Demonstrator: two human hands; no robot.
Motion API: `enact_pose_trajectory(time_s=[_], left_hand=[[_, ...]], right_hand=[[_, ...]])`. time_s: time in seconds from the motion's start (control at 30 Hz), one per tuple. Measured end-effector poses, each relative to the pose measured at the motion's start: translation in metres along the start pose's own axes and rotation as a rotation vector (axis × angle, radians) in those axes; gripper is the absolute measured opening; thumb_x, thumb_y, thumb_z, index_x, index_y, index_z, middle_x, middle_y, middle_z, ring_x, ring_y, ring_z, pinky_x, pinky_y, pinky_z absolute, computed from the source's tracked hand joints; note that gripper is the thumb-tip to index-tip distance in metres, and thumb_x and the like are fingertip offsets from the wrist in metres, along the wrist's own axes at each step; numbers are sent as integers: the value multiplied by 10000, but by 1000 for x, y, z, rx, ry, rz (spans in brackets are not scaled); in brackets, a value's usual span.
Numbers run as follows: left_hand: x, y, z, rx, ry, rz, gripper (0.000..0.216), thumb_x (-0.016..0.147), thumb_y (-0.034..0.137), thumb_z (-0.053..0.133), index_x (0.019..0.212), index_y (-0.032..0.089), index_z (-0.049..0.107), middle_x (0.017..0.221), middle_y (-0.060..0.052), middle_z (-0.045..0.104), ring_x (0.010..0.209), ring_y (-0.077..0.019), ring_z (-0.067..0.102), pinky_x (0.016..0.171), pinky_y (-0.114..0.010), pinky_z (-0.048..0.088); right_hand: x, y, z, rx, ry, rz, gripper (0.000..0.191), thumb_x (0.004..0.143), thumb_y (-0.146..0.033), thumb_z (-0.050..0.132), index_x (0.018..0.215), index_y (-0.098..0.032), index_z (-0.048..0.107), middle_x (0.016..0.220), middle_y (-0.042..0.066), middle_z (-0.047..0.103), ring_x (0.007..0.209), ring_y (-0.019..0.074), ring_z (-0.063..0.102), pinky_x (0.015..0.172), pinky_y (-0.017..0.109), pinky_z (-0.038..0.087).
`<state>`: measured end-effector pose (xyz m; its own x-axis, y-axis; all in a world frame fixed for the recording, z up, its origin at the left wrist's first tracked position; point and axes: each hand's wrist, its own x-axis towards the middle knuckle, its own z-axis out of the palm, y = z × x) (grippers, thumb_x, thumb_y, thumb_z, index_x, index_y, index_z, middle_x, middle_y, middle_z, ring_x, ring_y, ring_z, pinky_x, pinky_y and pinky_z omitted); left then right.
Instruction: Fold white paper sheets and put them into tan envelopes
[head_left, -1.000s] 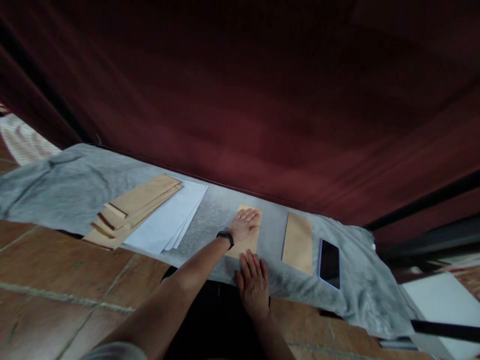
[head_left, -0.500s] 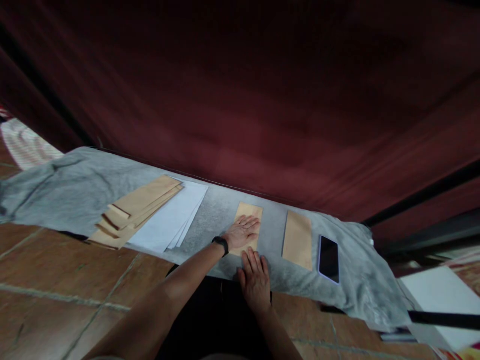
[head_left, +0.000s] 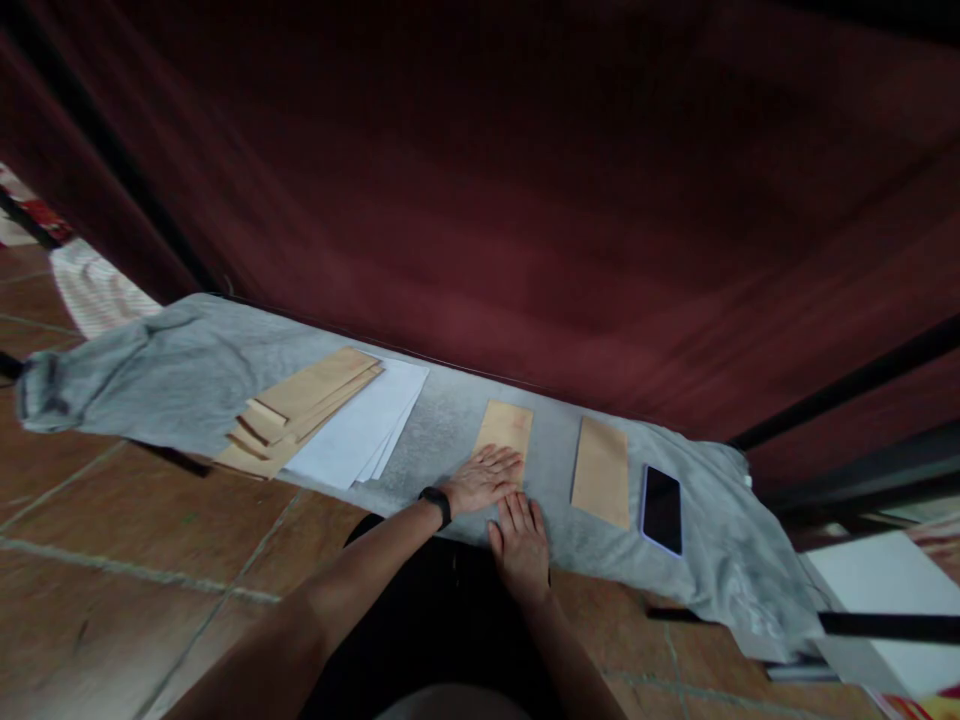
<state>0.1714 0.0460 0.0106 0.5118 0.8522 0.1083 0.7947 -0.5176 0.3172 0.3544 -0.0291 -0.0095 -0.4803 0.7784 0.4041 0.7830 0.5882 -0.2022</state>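
Note:
A brown envelope (head_left: 508,427) lies lengthwise on the grey cloth (head_left: 187,360). My left hand (head_left: 484,475), with a black band at the wrist, lies flat and open on the envelope's near half. My right hand (head_left: 523,545) rests flat with fingers spread on the cloth just below the envelope's near end. A second brown envelope (head_left: 601,471) lies apart to the right, with a dark phone (head_left: 662,508) beside it.
To the left, a stack of brown envelopes (head_left: 300,408) overlaps a few white sheets (head_left: 364,435). A dark red curtain (head_left: 525,200) hangs right behind the cloth. Tiled floor (head_left: 112,560) lies in front, and a white board (head_left: 885,600) sits at the far right.
My left hand has slid toward me down the envelope, uncovering its far half. My right hand has stayed at the near end. The view has shifted slightly.

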Motion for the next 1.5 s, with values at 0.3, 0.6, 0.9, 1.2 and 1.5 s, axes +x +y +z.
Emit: enact_pose_trajectory(time_s=[0.3,0.6,0.9,1.2,1.5], left_hand=[[-56,21,-6,29,59,-6,590,1050,544,313,1567,261,335,1640,-63,339,1536,-186,240,1253,-395,155],[-95,24,-18,80,80,10,614,1009,543,461,1558,288,356,1668,-82,266,1539,-242,238,1256,-419,172],[-104,27,-18,126,62,-45,651,996,508,515,1560,230,344,1646,-114,303,1547,-246,203,1262,-458,147],[-110,27,-12,272,51,-145,666,1005,560,458,1543,177,374,1619,-187,339,1520,-289,283,1241,-493,167],[-103,34,-3,286,211,-286,489,1045,417,386,1403,137,566,1484,-178,543,1398,-294,490,1173,-477,340]], right_hand=[[-1,1,-4,-15,-6,-49,463,1045,-309,418,1471,-149,501,1508,149,523,1412,276,455,1182,522,292],[-6,7,0,-30,-15,-83,509,1065,-346,353,1499,-100,454,1511,185,509,1414,289,446,1183,522,274],[-22,6,-4,-29,7,-5,543,1068,-371,341,1519,-79,417,1505,208,507,1403,297,461,1172,511,299],[-23,6,-8,-43,-2,22,517,1072,-356,337,1479,-70,479,1498,199,517,1392,286,482,1179,486,304],[-13,-4,-12,-40,-9,133,440,1038,-254,384,1415,-129,572,1466,127,572,1362,259,521,1193,438,287]])
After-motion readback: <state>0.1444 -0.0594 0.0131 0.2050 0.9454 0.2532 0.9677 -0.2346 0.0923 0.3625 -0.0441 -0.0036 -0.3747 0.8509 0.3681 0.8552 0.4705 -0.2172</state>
